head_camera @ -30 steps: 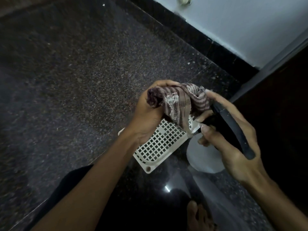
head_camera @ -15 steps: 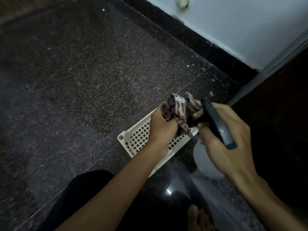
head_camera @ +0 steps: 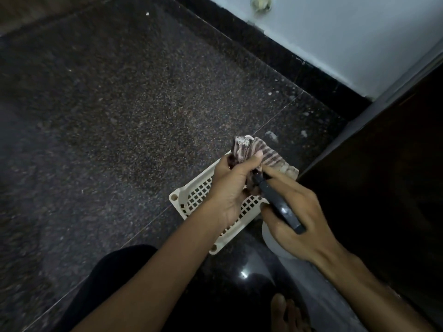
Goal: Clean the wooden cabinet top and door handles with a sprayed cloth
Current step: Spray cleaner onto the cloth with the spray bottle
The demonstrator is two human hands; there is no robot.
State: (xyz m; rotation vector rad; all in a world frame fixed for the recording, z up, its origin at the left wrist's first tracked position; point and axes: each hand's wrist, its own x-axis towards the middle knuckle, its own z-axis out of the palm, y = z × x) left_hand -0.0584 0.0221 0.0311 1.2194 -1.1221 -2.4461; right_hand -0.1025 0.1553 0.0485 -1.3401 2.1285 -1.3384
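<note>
Below, two bare hands meet over a dark speckled stone floor [head_camera: 115, 111]. The left hand [head_camera: 233, 185] is closed in a fist around a bunched striped cloth [head_camera: 259, 153], whose folds stick out above the thumb and spread toward the right. The right hand [head_camera: 296, 220] is wrapped around the dark head of a spray bottle [head_camera: 279, 207], its nozzle end pressed right against the cloth; the bottle's pale body shows just under the palm. Beneath both hands a cream plastic basket [head_camera: 191, 197] with a grid of square holes lies on the floor. A dark wooden cabinet [head_camera: 388, 188] fills the right side, near the hands but untouched. A pale wall [head_camera: 347, 32] runs behind. A bare foot [head_camera: 286, 312] shows at the bottom edge.
</note>
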